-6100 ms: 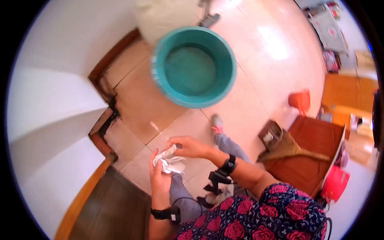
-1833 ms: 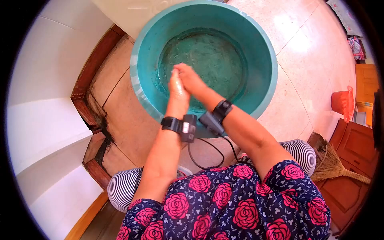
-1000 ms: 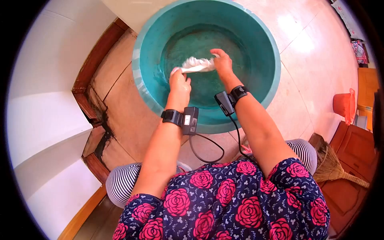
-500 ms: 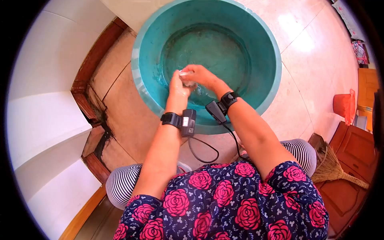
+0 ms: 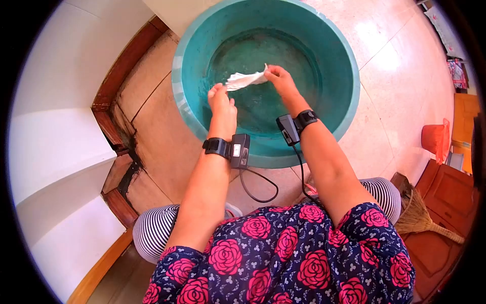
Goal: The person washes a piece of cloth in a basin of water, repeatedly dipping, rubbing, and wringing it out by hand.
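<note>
One white cloth (image 5: 246, 81) spans the gap between the left hand (image 5: 223, 105) and the right hand (image 5: 282, 82), drawn into a wrinkled strip. The left fingers are curled, their tips closed on the cloth's near-left end; the right thumb and forefinger pinch the opposite end, a small corner poking up just beyond the tips. From the left fingers the strip slopes slightly upward to the right ones. Both sets of fingers are over the inside of a teal basin (image 5: 340, 86), whose rim curves round them.

Just behind the left fingers, a black device (image 5: 239, 151) is strapped to the wrist; another black device (image 5: 288, 130) sits likewise behind the right fingers. Well to the right of the right fingers stands an orange-red bucket (image 5: 435, 139), and farther back on that side a straw broom (image 5: 417, 215) leans by a wooden cabinet (image 5: 445, 192). Nearest the body, well behind all the fingers, is a rose-patterned shirt (image 5: 283, 253).
</note>
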`<state>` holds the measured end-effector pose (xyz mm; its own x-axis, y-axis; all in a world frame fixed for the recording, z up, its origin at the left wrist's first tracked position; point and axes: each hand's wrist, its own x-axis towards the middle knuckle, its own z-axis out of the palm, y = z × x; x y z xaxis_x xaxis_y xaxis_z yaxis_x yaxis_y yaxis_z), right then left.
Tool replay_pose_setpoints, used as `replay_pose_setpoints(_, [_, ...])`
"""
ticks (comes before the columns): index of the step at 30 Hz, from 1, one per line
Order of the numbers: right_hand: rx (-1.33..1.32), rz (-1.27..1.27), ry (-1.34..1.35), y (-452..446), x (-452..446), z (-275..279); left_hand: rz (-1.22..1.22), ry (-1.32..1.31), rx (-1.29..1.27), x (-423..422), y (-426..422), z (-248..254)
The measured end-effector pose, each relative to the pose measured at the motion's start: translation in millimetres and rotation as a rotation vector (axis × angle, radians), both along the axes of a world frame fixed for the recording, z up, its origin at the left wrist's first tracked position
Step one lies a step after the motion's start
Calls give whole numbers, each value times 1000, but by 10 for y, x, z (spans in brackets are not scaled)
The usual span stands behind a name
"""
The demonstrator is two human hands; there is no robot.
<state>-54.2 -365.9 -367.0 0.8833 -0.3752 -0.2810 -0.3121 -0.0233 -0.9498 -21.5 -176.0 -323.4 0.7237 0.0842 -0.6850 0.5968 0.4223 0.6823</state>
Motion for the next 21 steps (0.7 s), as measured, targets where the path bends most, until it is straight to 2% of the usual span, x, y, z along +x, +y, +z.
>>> replay_pose_setpoints(4, [-124, 222, 296, -360, -92, -329, -46, 145, 19, -100, 59, -13])
replay_pose_setpoints(5, [-226, -81, 224, -319, -137, -407, -69, 169, 22, -131, 41, -17])
replay_pose_setpoints(8, [-671, -285, -39, -6, -86, -478, -160, 249, -7, -197, -25, 28])
replay_pose_setpoints(9, [-563, -55, 41, 50, -79, -601, -163, 273, -17, -217, -67, 25])
replay_pose_setpoints(10, [-612, 82, 121, 194, -190, -525, -165, 293, -26, -228, -98, -9])
replay_pose_setpoints(11, [-112, 225, 282, 297, -128, -438, -160, 317, 16, -240, -118, -41])
replay_pose_setpoints(12, [368, 234, 145, 430, -165, -203, -173, 294, -78, -219, -95, -87])
replay_pose_setpoints(13, [343, 264, 23, 557, -170, 107, -186, 271, -173, -187, -50, -126])
replay_pose_setpoints(15, [223, 399, -2, 689, -55, 631, -143, 220, -337, -81, -16, -145])
replay_pose_setpoints(18, [-52, 511, -94, 919, -1, 1016, -210, -32, -753, 53, 52, -350])
replay_pose_setpoints(19, [-159, 528, -139, 964, 15, 1058, -269, -230, -817, 15, 32, -408])
replay_pose_setpoints(20, [-304, 389, -119, 981, 45, 1002, -216, -170, -769, 20, -12, -470])
replay_pose_setpoints(21, [-442, 249, -97, 993, 79, 890, -161, -109, -717, -26, -126, -221])
